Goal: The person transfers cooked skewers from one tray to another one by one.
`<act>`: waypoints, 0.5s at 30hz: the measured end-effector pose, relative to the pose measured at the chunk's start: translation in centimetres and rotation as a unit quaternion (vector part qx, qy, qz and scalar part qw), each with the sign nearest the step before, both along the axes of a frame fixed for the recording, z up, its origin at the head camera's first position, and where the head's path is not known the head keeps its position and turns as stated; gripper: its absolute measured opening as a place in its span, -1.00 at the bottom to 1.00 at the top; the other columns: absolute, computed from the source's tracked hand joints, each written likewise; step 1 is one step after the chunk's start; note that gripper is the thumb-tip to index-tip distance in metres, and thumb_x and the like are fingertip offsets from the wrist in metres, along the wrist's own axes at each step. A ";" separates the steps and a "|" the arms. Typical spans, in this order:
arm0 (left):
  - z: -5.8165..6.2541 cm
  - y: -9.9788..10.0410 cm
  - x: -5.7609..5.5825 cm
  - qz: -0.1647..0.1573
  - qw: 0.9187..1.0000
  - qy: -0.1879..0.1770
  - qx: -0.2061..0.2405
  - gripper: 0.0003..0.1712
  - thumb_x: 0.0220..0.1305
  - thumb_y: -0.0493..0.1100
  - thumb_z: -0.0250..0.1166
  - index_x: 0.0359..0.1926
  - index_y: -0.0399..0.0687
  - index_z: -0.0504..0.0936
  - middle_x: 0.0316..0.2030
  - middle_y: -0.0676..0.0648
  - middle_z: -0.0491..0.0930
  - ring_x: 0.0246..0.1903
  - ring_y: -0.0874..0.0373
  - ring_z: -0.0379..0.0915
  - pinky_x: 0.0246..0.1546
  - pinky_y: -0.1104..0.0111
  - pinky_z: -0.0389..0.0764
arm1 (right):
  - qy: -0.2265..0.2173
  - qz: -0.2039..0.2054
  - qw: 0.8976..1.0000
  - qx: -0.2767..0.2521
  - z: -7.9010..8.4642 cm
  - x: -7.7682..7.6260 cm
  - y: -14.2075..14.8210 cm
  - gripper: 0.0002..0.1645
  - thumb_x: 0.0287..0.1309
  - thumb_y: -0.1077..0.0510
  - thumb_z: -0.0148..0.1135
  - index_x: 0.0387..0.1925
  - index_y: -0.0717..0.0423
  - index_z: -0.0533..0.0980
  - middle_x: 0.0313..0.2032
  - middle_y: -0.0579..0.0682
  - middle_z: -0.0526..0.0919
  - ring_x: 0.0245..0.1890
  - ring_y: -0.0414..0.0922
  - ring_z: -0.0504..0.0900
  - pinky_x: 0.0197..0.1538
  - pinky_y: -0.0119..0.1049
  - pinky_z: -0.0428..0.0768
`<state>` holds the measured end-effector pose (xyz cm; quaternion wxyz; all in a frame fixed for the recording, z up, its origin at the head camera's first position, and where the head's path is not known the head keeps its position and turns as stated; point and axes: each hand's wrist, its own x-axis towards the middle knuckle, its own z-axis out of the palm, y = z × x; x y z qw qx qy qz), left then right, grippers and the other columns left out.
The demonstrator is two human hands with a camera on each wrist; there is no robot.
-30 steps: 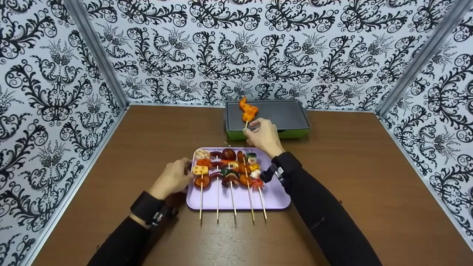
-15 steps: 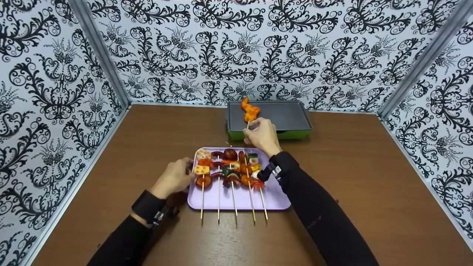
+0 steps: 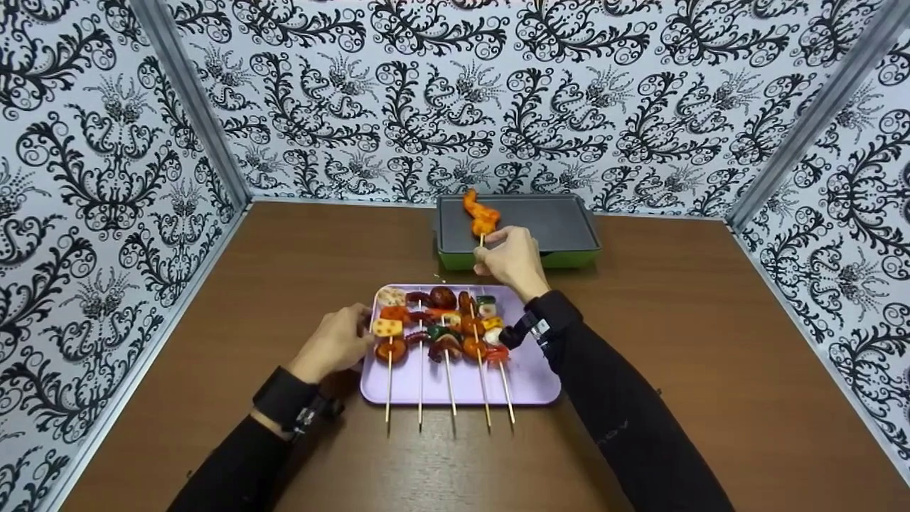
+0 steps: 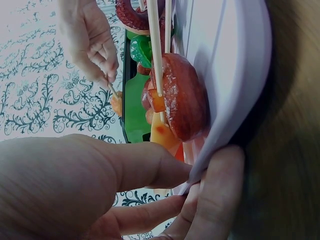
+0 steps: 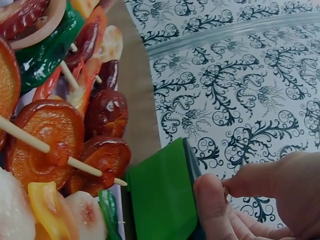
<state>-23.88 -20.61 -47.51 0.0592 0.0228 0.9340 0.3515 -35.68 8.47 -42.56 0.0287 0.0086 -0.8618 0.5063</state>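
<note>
My right hand [image 3: 513, 263] pinches the wooden stick of an orange skewer [image 3: 483, 224], whose food part overlaps the dark top of the grill [image 3: 547, 224]. In the right wrist view, thumb and fingers meet beside the grill's green side [image 5: 162, 195]. At the lilac tray [image 3: 530, 380], my left hand [image 3: 334, 338] grips the left rim; the left wrist view shows the thumb above the rim and fingers below it. Several food skewers [image 3: 446, 346] lie on the tray, their bare sticks reaching past its near edge. A round brown slice [image 4: 185, 97] lies close to my left thumb.
The grill stands at the back of the brown wooden table [image 3: 682, 327], near the patterned back wall [image 3: 469, 107]. Patterned walls also rise on the left and right. The tray lies in front of the grill.
My right hand has shifted slightly to the right, and the stick it pinches now stands a little straighter in view. The left hand keeps its grip on the tray rim.
</note>
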 end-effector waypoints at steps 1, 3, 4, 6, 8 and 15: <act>0.0 0.0 0.0 0.000 1.000 0.001 -0.002 -0.46 0.28 -0.27 0.30 0.27 -0.29 0.49 -0.32 -0.11 0.59 -0.42 0.08 0.58 -0.58 0.32 0.67 | -0.006 -0.002 1.000 -0.001 0.1 0.0 0.1 -0.63 0.11 0.17 0.46 -0.07 0.21 0.59 -0.54 -0.02 0.73 -0.55 -0.12 0.76 -0.31 -0.23 0.76; -0.1 0.0 0.0 0.000 1.000 0.002 -0.004 -0.46 0.29 -0.26 0.31 0.27 -0.29 0.50 -0.32 -0.11 0.59 -0.43 0.08 0.57 -0.57 0.32 0.67 | -0.021 -0.002 1.000 -0.010 0.3 0.1 0.3 -0.64 0.12 0.18 0.47 -0.07 0.22 0.60 -0.53 0.00 0.74 -0.54 -0.11 0.76 -0.28 -0.18 0.77; -0.1 0.0 -0.1 0.000 1.000 0.002 -0.005 -0.47 0.29 -0.25 0.32 0.27 -0.29 0.50 -0.32 -0.11 0.59 -0.43 0.08 0.57 -0.56 0.32 0.67 | -0.028 -0.003 0.999 -0.015 0.4 0.2 0.3 -0.66 0.12 0.18 0.47 -0.09 0.22 0.61 -0.52 0.02 0.74 -0.53 -0.10 0.76 -0.28 -0.16 0.77; -0.1 0.0 -0.1 0.002 1.000 0.003 -0.010 -0.47 0.29 -0.24 0.33 0.26 -0.29 0.51 -0.32 -0.11 0.59 -0.41 0.07 0.57 -0.52 0.32 0.67 | -0.039 -0.006 0.999 -0.024 0.6 0.3 0.5 -0.69 0.10 0.19 0.48 -0.12 0.22 0.63 -0.50 0.05 0.74 -0.53 -0.08 0.77 -0.30 -0.17 0.77; -0.1 0.0 -0.1 0.000 1.000 0.006 -0.015 -0.46 0.29 -0.23 0.34 0.26 -0.31 0.50 -0.32 -0.12 0.59 -0.39 0.05 0.57 -0.48 0.30 0.67 | -0.046 -0.007 0.998 -0.031 0.7 0.5 0.7 -0.72 0.10 0.21 0.48 -0.16 0.22 0.64 -0.47 0.07 0.74 -0.52 -0.07 0.77 -0.35 -0.22 0.76; -0.1 0.0 -0.2 -0.001 0.999 0.016 -0.029 -0.44 0.28 -0.19 0.36 0.26 -0.32 0.50 -0.31 -0.12 0.59 -0.31 0.03 0.56 -0.34 0.27 0.66 | -0.049 -0.003 0.999 -0.021 0.9 0.9 1.6 -0.86 0.09 0.25 0.43 -0.27 0.19 0.71 -0.47 0.07 0.74 -0.50 -0.06 0.77 -0.37 -0.24 0.76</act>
